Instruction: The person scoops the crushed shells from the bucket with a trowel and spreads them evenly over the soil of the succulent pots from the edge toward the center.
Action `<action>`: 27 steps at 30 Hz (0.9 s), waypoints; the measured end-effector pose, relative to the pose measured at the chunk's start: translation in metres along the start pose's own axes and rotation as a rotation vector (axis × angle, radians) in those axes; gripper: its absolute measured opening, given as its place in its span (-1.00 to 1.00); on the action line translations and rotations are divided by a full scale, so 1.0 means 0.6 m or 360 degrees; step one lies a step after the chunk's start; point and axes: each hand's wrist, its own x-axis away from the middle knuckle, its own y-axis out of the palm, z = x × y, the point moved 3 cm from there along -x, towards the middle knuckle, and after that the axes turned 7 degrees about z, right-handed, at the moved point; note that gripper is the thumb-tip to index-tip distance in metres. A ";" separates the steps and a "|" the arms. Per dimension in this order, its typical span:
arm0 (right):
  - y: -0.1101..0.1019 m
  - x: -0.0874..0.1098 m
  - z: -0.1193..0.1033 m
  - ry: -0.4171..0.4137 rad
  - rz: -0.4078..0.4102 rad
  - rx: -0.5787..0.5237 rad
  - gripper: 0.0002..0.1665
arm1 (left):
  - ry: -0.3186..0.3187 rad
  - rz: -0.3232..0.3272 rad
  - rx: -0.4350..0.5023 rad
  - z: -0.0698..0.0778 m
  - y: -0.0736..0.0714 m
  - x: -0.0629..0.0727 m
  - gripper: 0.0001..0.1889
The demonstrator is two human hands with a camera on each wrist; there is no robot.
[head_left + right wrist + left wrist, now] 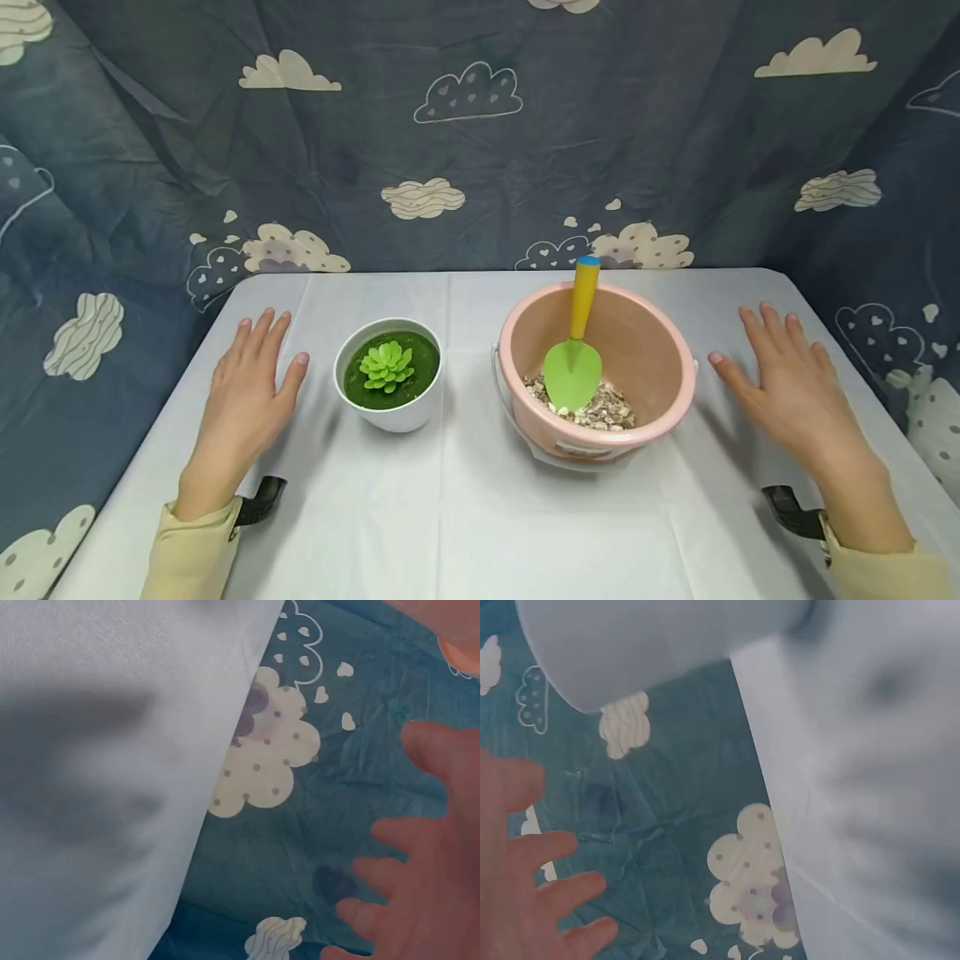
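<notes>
Upright on the white-covered counter (360, 525): a pink bucket (645, 358), with a white handle (577, 464) lowered round its near side. At the bottom of the bucket: loose gravel (607, 408) in grey, brown and white. Also inside the bucket: a shovel (574, 358), green blade down on the gravel, yellow grip with blue tip reaching past the far rim.

Left of the bucket, near but not touching: a white pot (405, 421), upright, with dark green filling and a bright green plant (386, 367) in the middle.

Farther left of the bucket, beyond the pot: left hand (247, 392), back upward, fingers straight, thumb pointing out beside the pot yet apart from it. Just right of the bucket: right hand (795, 387), also back upward, fingers straight and spread, thumb angled toward the bucket without contact. Both hands wide apart, with pot and bucket between them. Cannot tell whether resting on the counter or just above it.

On the near side of the bucket, out to left and right: cream sleeves (187, 554) and black mounts (258, 502). Behind the bucket: a dark blue curtain (675, 150) printed with pale clouds.
</notes>
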 end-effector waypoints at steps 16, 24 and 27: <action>-0.034 -0.006 -0.019 -0.0035 0.0299 -0.0219 -0.19 | 0.0151 0.0324 0.0607 0.085 -0.023 0.017 -0.50; -0.044 -0.007 -0.038 -0.0064 0.0461 -0.0441 -0.29 | 0.0198 0.0278 0.0985 0.159 -0.031 0.012 -0.52; -0.049 -0.009 -0.047 -0.0051 0.0490 -0.0522 -0.32 | 0.0076 0.0134 0.1171 0.183 -0.024 0.009 -0.58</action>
